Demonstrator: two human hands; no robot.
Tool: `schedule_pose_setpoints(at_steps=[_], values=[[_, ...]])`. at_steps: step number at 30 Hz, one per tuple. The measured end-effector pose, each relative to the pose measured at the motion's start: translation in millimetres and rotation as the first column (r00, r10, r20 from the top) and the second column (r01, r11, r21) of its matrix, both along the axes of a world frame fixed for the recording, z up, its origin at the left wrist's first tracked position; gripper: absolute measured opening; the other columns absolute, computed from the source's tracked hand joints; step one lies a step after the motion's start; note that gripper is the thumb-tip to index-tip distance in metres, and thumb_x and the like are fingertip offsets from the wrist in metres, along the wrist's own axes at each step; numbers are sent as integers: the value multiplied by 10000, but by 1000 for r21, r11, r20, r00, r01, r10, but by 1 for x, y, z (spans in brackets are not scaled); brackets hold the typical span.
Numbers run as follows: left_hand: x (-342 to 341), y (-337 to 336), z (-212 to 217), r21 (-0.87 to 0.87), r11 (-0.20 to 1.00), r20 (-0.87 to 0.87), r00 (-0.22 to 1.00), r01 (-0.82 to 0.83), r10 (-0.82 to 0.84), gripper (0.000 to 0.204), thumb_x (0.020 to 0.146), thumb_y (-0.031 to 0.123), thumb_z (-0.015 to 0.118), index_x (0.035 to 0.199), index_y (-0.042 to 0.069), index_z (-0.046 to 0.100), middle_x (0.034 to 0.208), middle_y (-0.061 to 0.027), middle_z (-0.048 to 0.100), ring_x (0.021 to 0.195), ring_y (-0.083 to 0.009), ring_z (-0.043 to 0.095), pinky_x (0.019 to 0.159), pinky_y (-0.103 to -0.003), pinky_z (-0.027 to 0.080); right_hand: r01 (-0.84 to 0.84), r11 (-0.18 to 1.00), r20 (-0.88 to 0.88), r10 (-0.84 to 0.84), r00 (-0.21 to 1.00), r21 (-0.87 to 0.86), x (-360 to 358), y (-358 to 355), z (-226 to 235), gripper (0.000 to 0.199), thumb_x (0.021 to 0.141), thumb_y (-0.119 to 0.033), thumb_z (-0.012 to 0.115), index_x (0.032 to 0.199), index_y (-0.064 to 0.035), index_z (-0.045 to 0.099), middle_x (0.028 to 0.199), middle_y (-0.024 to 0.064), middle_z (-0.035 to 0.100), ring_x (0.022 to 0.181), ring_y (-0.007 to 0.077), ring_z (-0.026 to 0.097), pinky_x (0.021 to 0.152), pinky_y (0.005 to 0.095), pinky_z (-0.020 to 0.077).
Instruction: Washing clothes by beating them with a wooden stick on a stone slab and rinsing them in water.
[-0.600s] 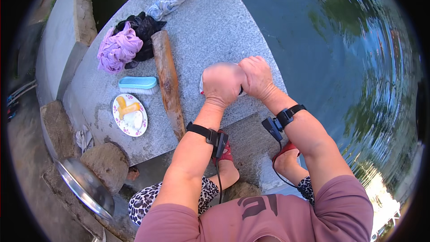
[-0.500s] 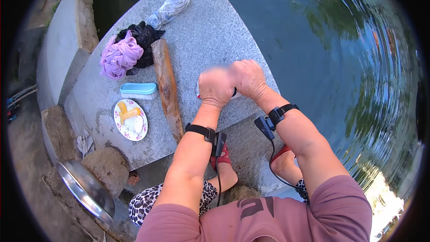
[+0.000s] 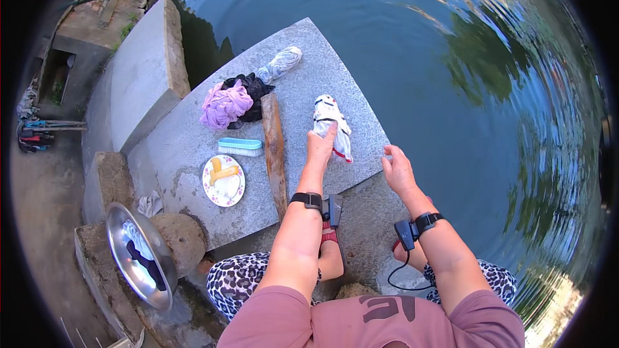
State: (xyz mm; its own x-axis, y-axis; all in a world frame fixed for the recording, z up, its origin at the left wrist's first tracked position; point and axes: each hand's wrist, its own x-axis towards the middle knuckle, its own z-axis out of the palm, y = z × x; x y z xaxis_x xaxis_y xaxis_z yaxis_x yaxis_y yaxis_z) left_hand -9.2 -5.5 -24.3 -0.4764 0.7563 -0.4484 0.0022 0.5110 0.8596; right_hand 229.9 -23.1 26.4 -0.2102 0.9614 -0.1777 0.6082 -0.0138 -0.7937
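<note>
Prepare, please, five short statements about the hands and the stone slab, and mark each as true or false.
1. The left hand touches the white cloth with red trim. True.
2. The right hand grips that cloth too. False: the right hand is apart from it.
3. The turquoise brush lies between the lilac cloth and the flowered plate. True.
4. The wooden log lies left of the plate. False: the wooden log is on its right.
5. The metal basin stands off the granite slab. True.
</note>
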Motion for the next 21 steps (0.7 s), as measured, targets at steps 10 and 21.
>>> schedule_pose_setpoints(at_steps=[10,21], values=[[7,-8,14,-401,915,-409,885,45,-223,582,774,392,682,1151,-1,476,1069,-285,616,1022,-425,597,859,-457,476,-172,963,69,189,980,-206,18,-57,-7,357,830,-141,637,1151,-21,538,1157,201,555,1082,360,550,925,403,449],[-1,-9,25,-429,893,-401,858,134,-321,730,773,537,642,1238,10,446,1086,-298,612,1014,-439,600,867,-475,467,-151,964,52,166,985,-219,21,-48,-20,363,823,-133,637,1151,-4,549,1154,204,573,1093,347,554,936,397,446]])
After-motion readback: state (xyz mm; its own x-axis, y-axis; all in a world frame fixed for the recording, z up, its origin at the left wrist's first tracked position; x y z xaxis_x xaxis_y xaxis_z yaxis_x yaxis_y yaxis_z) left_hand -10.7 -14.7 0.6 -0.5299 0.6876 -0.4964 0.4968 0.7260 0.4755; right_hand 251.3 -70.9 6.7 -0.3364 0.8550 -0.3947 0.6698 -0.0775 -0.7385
